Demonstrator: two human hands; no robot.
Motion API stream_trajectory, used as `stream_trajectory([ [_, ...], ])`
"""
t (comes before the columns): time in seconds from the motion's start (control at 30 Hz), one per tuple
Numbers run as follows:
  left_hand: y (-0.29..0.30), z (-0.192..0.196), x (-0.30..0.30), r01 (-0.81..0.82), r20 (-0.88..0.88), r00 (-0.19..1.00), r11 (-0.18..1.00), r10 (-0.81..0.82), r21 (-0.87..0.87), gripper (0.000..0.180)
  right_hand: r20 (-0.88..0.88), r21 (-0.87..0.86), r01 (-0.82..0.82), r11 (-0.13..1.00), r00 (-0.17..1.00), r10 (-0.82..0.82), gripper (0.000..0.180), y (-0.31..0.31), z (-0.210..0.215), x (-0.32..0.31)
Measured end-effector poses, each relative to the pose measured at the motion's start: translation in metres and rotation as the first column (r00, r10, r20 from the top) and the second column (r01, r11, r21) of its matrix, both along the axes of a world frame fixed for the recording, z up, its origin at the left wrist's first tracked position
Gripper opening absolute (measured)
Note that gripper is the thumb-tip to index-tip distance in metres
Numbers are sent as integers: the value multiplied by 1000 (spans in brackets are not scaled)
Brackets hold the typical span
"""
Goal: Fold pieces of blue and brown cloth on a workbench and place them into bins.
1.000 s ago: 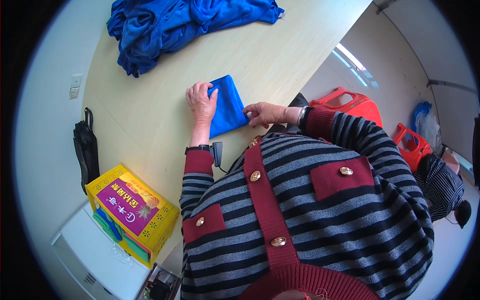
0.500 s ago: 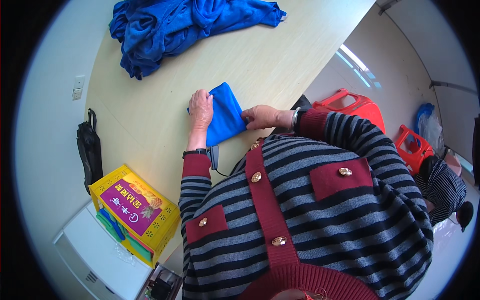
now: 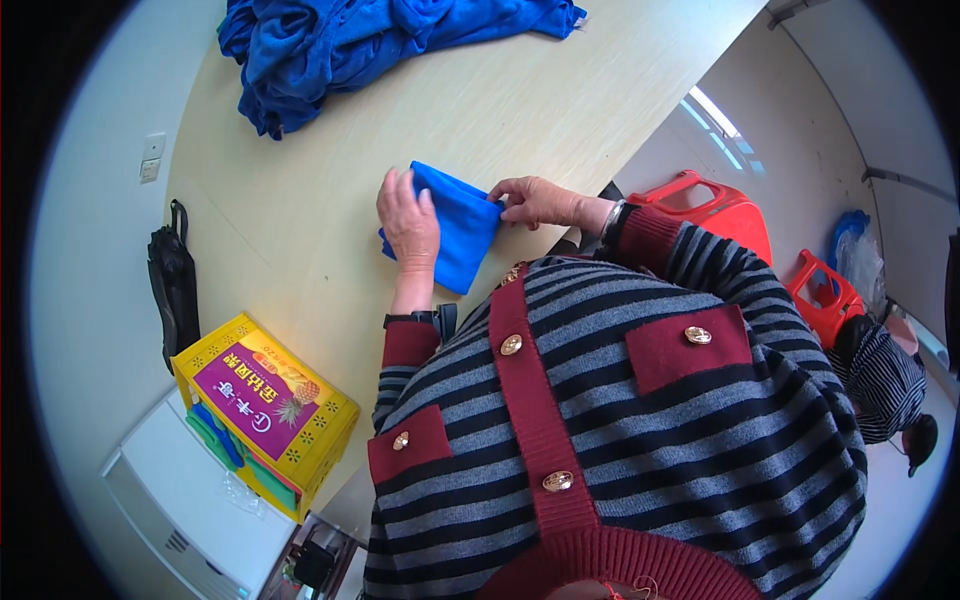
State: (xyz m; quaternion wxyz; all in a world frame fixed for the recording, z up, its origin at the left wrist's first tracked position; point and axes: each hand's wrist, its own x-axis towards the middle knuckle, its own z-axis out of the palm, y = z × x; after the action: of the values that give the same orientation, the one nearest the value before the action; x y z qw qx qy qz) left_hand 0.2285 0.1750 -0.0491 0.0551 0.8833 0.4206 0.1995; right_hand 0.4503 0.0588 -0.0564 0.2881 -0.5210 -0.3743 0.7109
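A folded blue cloth point(image 3: 457, 232) lies on the pale wooden table point(image 3: 300, 230) close in front of me. My left hand point(image 3: 410, 222) rests over its left edge, fingers stretched out and slightly apart. At the cloth's upper right corner, my right hand point(image 3: 540, 202) pinches the fabric between thumb and fingers. Some of the cloth's left side is hidden beneath my left palm. Farther off on the table is a heaped pile of the same blue cloth point(image 3: 340, 50).
To the left stands a yellow box point(image 3: 335, 440) with coloured cloths inside. A folded black umbrella point(image 3: 175, 290) is by the wall. On the right are red plastic stools point(image 3: 725, 215), a clear plastic bag point(image 3: 860, 260) and a striped bundle point(image 3: 880, 385) on the floor.
The folded cloth has turned, its top corner swinging to the left. My left hand has loosened and spread its fingers. My right hand has shifted up and right to the upper corner.
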Motion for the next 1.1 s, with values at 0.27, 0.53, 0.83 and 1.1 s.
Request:
stream_trajectory([
  [0.27, -1, -19, 8, 66, -213, 974, 997, -73, -40, 48, -37, -85, -38, 996, 999, 35, 36, 2, -3, -11],
  [0.53, 4, -27, 8, -11, -223, 975, 999, 0, -51, 44, 166, -29, -41, 999, 985, 45, 27, -2, -3, -12],
  [0.83, 8, -36, 7, 5, -135, 991, 999, -13, -54, 44, -28, -238, 325, 915, 940, -341, 18, -14, -16, 9],
  [1.1, 7, -34, 7, 5, -119, 993, 999, -12, -53, 43, -125, -485, 12, 874, 989, -83, 37, 5, -15, -5],
])
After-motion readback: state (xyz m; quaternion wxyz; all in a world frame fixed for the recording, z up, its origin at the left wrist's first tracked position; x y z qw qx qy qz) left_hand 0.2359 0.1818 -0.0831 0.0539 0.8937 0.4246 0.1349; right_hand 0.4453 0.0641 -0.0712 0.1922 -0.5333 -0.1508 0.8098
